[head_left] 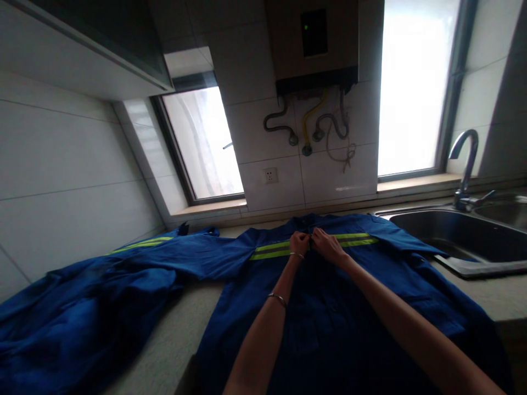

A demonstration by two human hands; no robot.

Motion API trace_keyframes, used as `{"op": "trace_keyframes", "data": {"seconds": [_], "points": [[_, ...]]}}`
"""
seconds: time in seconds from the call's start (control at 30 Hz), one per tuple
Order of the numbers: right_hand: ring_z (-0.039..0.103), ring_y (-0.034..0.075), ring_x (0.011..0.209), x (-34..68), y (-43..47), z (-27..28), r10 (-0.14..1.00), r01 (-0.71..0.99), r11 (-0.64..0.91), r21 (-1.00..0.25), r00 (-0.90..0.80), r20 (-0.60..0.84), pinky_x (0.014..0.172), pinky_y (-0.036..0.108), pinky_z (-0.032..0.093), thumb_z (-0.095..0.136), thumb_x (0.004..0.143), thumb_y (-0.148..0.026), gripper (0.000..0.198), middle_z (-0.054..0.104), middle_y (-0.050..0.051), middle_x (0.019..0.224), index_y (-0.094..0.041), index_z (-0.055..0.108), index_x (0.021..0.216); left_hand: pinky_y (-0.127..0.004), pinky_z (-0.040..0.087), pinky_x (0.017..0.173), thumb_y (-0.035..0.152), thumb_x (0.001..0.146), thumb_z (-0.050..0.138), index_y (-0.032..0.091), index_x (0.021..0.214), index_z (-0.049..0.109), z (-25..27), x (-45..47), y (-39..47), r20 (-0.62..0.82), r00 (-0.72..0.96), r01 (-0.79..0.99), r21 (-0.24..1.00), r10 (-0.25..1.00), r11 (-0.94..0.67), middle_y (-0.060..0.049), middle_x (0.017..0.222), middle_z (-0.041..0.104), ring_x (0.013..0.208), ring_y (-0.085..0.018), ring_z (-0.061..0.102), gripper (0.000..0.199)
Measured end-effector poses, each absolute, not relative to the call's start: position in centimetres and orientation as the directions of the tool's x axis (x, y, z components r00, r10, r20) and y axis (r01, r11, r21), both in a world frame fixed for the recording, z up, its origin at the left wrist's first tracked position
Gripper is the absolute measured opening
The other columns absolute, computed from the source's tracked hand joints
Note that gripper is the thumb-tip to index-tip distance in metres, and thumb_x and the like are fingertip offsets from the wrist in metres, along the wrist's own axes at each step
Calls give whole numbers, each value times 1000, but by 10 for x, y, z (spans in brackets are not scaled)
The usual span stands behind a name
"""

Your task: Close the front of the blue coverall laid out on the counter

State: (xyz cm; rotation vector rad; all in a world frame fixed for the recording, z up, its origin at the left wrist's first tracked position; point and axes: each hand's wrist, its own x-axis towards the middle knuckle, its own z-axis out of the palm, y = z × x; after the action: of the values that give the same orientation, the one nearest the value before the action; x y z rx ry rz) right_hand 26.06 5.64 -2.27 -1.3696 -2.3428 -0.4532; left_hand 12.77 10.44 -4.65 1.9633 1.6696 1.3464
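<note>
A blue work jacket with yellow-green reflective bands lies spread front up on the counter. At the upper chest, on the front opening, my left hand pinches the cloth with bent fingers. Right beside it my right hand is closed on the other side of the same opening. The fingertips nearly meet, and whatever small fastener is between them is hidden. Both forearms reach across the lower part of the jacket. One sleeve stretches left, the other lies toward the sink.
Another blue garment with a reflective band lies bunched at the left. The stone counter shows between the two. At the right are a sink and a faucet. A water heater with hoses hangs on the tiled wall.
</note>
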Motion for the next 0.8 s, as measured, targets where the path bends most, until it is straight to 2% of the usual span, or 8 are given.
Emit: {"op": "trace_keyframes", "data": {"seconds": [0.2,0.53,0.63,0.8], "points": [[51,17,95,267,60,-22,744,846,530,62,-498,446,70,23,40,41,89,-22,17,52,9,104,-15,54,98,-24,42,69,15,75,57,15,70,69,-51,128,103,522,-62,662,659,851,-357,-3,76,62,74,-13,56,13],[52,15,94,275,60,-21,729,857,515,13,-446,519,59,21,34,32,94,-27,24,52,6,104,-19,54,96,-22,42,68,13,76,58,14,67,65,-50,130,102,611,-44,584,658,791,-476,-1,72,56,73,-11,54,12],[53,14,90,273,62,-25,730,867,493,-73,-367,576,63,22,35,30,95,-27,25,54,6,107,-20,54,100,-22,41,68,15,77,58,14,67,66,-47,130,101,624,-59,561,666,779,-491,-1,70,55,72,-12,54,13],[57,15,85,271,72,-35,726,807,507,-303,-210,655,67,22,37,43,90,-27,15,61,3,98,-20,52,100,-22,41,66,12,76,59,14,64,63,-46,131,98,656,-54,553,647,753,-525,-1,70,53,70,-11,52,13]]}}
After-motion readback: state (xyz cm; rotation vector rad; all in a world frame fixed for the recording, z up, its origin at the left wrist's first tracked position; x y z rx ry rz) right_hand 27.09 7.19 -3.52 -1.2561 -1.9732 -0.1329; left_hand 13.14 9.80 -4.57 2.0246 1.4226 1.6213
